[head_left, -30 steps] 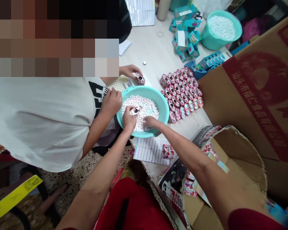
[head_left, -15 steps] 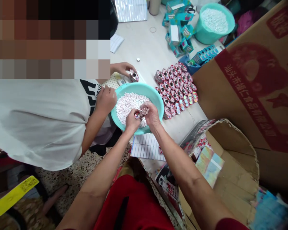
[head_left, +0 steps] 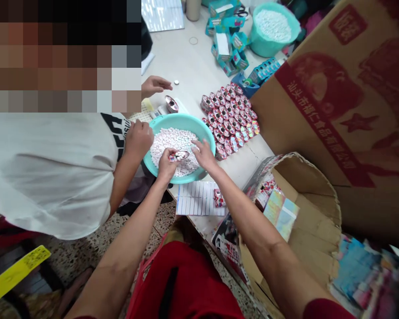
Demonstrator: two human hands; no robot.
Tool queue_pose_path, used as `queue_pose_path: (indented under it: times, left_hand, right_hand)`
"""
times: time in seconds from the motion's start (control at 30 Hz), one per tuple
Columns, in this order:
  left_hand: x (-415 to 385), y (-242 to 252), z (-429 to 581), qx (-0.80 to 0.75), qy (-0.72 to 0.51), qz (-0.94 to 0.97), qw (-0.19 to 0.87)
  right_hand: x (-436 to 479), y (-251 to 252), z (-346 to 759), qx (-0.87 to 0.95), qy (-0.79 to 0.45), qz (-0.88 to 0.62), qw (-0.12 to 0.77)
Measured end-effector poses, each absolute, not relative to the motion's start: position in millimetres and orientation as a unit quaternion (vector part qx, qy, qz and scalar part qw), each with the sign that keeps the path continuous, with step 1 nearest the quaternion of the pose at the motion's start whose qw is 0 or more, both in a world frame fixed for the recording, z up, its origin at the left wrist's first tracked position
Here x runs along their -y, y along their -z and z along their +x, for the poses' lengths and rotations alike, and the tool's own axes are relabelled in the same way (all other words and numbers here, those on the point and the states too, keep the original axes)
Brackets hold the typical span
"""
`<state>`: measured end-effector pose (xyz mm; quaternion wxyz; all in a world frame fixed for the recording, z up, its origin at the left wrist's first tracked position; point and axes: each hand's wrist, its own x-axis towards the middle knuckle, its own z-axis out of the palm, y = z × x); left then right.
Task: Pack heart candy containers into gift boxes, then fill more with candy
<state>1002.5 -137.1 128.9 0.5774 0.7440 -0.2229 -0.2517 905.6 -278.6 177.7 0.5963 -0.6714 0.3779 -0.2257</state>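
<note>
My left hand [head_left: 167, 164] grips a small red-and-white printed box [head_left: 179, 156], its open top showing white candies inside. Both are above a turquoise basin [head_left: 204, 126] holding many small white and pale pink candies [head_left: 173, 136]. To the right of the box, over the candies, my right hand [head_left: 202, 155] has its fingers apart, and I see nothing held in it. A lined sheet [head_left: 196, 199] lies on the table in front of the basin, with a small red packet [head_left: 219, 198] at its right end.
Rows of red boxes [head_left: 231, 119] stand right of the basin. A co-worker's hand [head_left: 156, 85] is behind it, near a single box [head_left: 171, 103]; their other hand [head_left: 139, 138] is at the basin's left rim. Cardboard cartons [head_left: 319, 190] line the right. Another candy basin [head_left: 275, 48] stands farther back.
My right hand has released its handful of candies and opened, moving apart from the left. The box now shows candies in its top. The co-worker has let go of a box behind the basin.
</note>
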Motion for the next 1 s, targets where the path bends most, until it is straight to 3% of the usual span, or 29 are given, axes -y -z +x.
queue_pose_path:
  times: [0.17,0.3,0.4,0.53,0.7,0.8,0.87,0.93,1.0]
  left_hand:
    - [140.4,-149.9,1000.1,0.241,0.228,0.775,0.537]
    - [125.6,-189.8,979.5,0.328,0.177,0.780,0.502]
    - [98.5,-207.7,947.1,0.377,0.198,0.770,0.475]
    - [66.5,-187.1,888.5,0.343,0.306,0.753,0.472]
    - [66.4,-116.3,836.6,0.246,0.309,0.774,0.494]
    - [69.2,-89.2,828.5,0.224,0.301,0.783,0.496]
    - [66.0,-94.6,828.3,0.239,0.280,0.791,0.489]
    - [60.3,-120.6,830.1,0.270,0.233,0.800,0.481]
    - [55.7,-158.8,835.1,0.305,0.189,0.796,0.487]
  right_hand:
    - [275.6,-222.4,810.0,-0.355,0.307,-0.704,0.533]
    - [304.5,-247.7,668.9,-0.509,0.402,-0.686,0.330]
    - [330.1,-240.1,581.5,-0.619,0.307,-0.691,0.212]
    - [351.2,-198.4,560.8,-0.536,0.048,-0.815,0.214]
    - [354.6,-164.6,594.2,-0.365,-0.061,-0.917,0.150]
    - [353.3,-192.0,585.3,-0.398,-0.022,-0.907,0.135]
    - [344.1,-231.1,578.8,-0.426,0.083,-0.890,0.139]
    - [322.7,-274.2,588.0,-0.425,0.169,-0.868,0.196]
    - [291.8,-305.2,622.0,-0.363,0.155,-0.867,0.303]
